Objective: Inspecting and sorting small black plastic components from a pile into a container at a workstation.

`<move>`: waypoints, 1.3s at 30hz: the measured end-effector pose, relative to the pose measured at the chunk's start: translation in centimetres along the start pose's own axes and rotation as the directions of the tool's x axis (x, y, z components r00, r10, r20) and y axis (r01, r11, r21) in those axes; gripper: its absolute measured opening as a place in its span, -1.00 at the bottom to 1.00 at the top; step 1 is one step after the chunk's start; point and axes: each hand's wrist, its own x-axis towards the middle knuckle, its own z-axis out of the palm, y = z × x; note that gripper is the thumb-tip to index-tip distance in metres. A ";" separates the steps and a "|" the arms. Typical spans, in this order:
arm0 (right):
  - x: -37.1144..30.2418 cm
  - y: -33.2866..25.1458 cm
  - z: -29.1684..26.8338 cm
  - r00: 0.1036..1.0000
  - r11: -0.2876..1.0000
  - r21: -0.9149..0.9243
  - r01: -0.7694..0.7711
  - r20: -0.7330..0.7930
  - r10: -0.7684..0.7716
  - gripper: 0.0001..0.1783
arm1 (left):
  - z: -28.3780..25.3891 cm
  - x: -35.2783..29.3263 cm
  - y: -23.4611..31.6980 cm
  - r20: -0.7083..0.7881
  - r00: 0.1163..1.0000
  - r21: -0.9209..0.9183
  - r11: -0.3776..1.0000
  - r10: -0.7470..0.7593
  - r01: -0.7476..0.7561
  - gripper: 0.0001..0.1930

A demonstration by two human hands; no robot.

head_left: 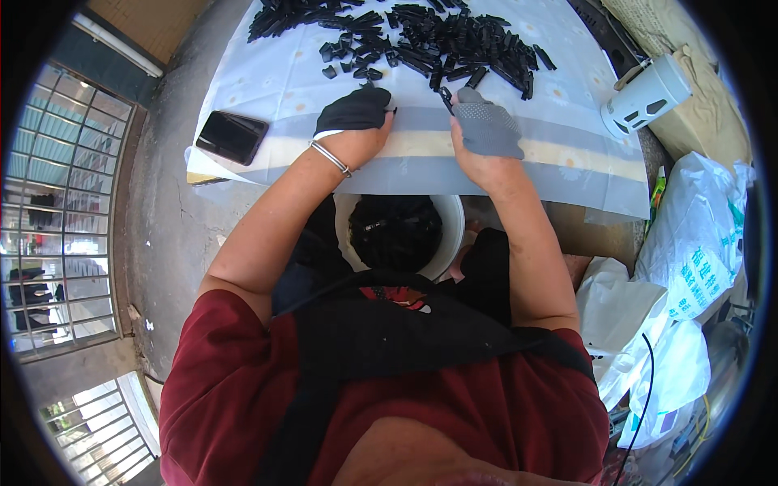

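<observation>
My left hand [354, 115], in a black glove with a metal bangle at the wrist, is over the near part of the table with its fingers curled closed. A dark tip shows beside its thumb, but what it grips is mostly hidden. Opposite it, my right hand [486, 127], in a grey dotted glove, pinches a small black plastic piece [446, 100] between thumb and fingers. The hands are apart. Just beyond them lies a large heap of black plastic pieces [462, 44], with a group of shorter black pieces [354, 50] left of it.
A flower-patterned cloth [559, 121] covers the table. A black phone [232, 138] lies at the left and a white cylinder with cutouts [646, 97] at the right edge. Below the table edge, a white bucket [455, 235] holds black pieces. White bags [689, 251] crowd the right side.
</observation>
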 end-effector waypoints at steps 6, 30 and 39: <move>-0.4 -3.1 -1.0 0.999 0.900 0.434 0.045 0.006 -0.053 -0.64 | -2.4 -2.4 1.3 0.308 0.924 -0.309 0.895 -0.225 0.321 -0.58; -1.6 -5.2 -3.2 0.987 0.957 0.289 0.013 0.150 -0.058 -0.70 | -2.9 -5.4 2.8 0.286 0.916 -0.853 0.360 -0.281 0.377 -0.57; -2.0 -5.0 -3.6 0.970 0.974 0.137 0.183 0.134 -0.201 -0.74 | -4.9 -4.7 2.8 0.385 0.904 -0.671 0.617 -0.184 0.411 -0.56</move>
